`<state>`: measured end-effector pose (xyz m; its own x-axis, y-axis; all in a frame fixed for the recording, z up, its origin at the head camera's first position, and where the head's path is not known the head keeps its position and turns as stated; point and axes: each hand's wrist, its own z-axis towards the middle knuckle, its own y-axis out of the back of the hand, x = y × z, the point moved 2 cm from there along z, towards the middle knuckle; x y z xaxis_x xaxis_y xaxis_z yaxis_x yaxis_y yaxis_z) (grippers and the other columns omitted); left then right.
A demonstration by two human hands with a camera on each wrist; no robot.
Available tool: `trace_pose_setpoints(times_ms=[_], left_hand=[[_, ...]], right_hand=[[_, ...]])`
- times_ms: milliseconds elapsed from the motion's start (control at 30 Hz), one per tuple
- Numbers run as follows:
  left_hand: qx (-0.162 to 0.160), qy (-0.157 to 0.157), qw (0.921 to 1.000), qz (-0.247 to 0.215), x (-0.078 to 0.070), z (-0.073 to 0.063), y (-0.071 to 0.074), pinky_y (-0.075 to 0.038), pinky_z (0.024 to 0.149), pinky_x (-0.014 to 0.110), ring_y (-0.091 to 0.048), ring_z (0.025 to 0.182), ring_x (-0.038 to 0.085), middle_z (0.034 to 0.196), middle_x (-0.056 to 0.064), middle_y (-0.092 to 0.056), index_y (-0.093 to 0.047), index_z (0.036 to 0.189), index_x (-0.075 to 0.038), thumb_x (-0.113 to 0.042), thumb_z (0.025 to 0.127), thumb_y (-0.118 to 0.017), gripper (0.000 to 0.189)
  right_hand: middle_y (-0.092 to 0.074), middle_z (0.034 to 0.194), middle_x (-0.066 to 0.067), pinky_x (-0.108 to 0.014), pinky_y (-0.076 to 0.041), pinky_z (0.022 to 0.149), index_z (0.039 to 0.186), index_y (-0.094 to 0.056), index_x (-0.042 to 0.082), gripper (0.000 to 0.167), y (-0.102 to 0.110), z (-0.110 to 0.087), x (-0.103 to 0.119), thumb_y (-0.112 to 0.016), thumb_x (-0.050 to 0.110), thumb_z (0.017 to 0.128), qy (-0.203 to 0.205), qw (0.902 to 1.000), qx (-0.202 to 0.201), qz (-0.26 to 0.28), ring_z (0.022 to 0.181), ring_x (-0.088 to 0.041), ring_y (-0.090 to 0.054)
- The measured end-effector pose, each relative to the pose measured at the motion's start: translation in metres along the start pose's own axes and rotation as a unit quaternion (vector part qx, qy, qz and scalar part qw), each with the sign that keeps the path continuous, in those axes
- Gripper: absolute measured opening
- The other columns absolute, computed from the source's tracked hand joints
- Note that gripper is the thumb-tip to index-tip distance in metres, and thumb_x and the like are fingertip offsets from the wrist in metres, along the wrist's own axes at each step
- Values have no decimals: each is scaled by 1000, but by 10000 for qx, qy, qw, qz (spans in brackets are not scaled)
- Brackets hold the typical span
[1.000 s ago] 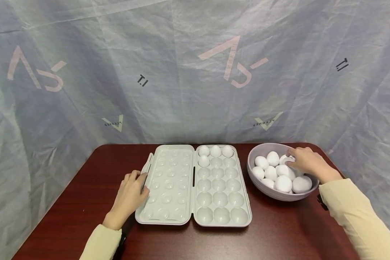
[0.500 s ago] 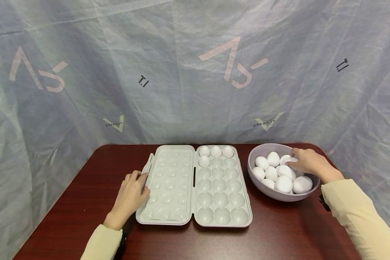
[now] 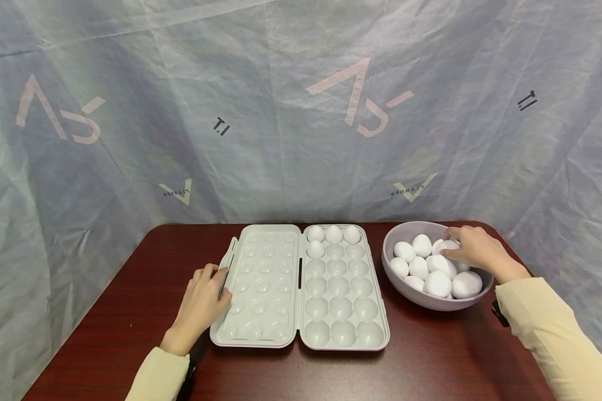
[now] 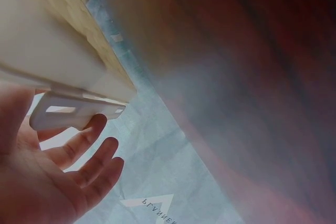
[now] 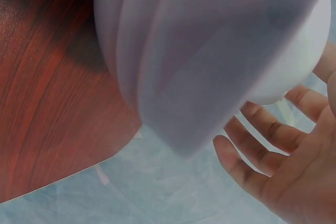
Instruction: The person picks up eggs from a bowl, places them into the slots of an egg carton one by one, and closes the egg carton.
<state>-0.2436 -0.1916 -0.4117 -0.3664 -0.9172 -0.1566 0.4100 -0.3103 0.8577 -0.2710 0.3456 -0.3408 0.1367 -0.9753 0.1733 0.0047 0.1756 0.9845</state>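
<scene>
Pale grey-white plastic, smooth and faintly glossy, makes up the egg tray (image 3: 338, 307) and its lid (image 3: 262, 285), spread side by side on the dark red, wood-grained counter (image 3: 261, 379). Round hollows fill the tray in rows of three; the lid is studded with low domes. Four smooth white eggs (image 3: 333, 234) sit in the tray: three along the far row, one behind the left of these toward the viewer.

At the lid's outer edge, the left hand (image 3: 200, 295) has its fingers gently bent about a thin, slotted flap (image 4: 79, 114). To the right of the tray stands a lilac-grey bowl (image 5: 199, 66), its outer wall ridged in bands, heaped with more eggs. Over its far right side, the right hand (image 3: 474, 250) pinches one white egg (image 5: 299, 61) between thumb and fingers, parted by the egg's width. Crinkled grey cloth (image 3: 291, 167) with printed marks hangs behind.
</scene>
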Motion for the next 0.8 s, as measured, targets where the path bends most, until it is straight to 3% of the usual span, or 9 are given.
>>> trace_pose_setpoints(times_ms=[300, 600, 800], left_hand=[[-36, 2, 10000, -21, 0, 0, 1, -41, 72, 49, -51, 95, 39, 105, 19, -55, -63, 110, 2, -8, 74, -61, 38], [33, 57, 10000, -22, 0, 0, 0, -41, 72, 48, -50, 97, 39, 106, 18, -55, -62, 111, 2, -9, 74, -60, 38], [-31, 40, 10000, -12, 0, 0, 0, -41, 72, 48, -50, 96, 39, 105, 18, -55, -63, 110, 2, -9, 74, -61, 38]], right_hand=[[-52, 105, -24, -54, -43, 61, 112, -63, 7, 39, 0, -1, 5, -65, 28, 79, -18, 10000, -35, -37, 102, -49, -43], [-55, 109, -26, -57, -41, 70, 112, -58, 3, 44, 2, 0, 9, -67, 27, 76, 93, 9987, -501, -86, 101, -46, -46], [-57, 108, -22, -54, -41, 70, 108, -56, 4, 42, 7, 1, 15, -68, 27, 75, 226, 9968, -764, -95, 98, -41, -48]])
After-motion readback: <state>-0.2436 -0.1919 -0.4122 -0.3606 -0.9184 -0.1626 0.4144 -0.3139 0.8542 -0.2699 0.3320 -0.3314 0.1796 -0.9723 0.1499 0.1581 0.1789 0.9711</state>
